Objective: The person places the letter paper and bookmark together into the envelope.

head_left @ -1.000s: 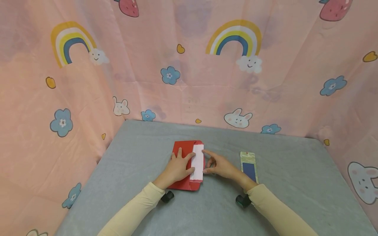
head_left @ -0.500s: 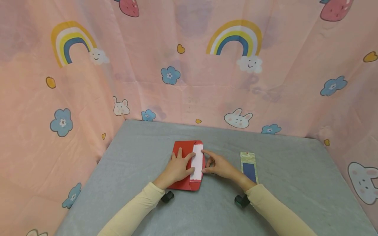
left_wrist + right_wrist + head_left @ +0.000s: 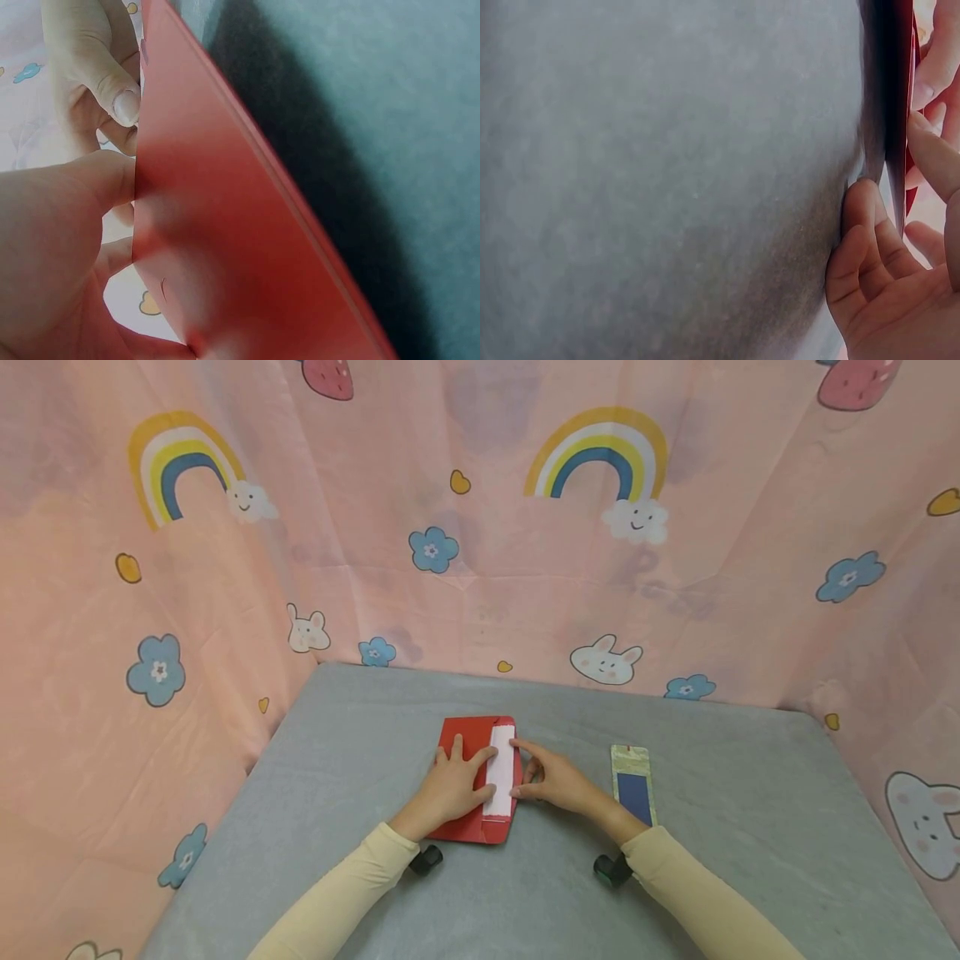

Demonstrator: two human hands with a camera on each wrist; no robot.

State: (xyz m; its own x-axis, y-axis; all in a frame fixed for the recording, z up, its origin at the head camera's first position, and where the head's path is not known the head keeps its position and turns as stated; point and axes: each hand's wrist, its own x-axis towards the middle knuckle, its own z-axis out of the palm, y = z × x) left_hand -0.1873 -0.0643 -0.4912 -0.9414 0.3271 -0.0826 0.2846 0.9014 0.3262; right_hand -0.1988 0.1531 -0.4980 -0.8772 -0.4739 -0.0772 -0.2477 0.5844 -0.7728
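Observation:
A red paper envelope [image 3: 465, 731] lies in the middle of the table, a white strip [image 3: 500, 777] running along its right side. Spread over its face is my left hand [image 3: 448, 787], with index finger and thumb reaching onto the strip. My right hand [image 3: 561, 783] holds the strip's right edge with thumb and index fingertips set apart along it. Its other fingers [image 3: 859, 255] are curled in low beside the table in the right wrist view. From the left wrist, the envelope's red surface [image 3: 225, 195] hides parts of the fingertips.
A narrow green card with a dark blue panel [image 3: 633, 797] lies right of the envelope, partly behind my right forearm. Grey cloth covers the table [image 3: 720, 810]. A pink patterned curtain [image 3: 480, 602] stands around its back and sides.
The right thumb and index finger have shifted slightly left along with the strip's right edge, and the visible white has narrowed a little. The left hand has stayed in place.

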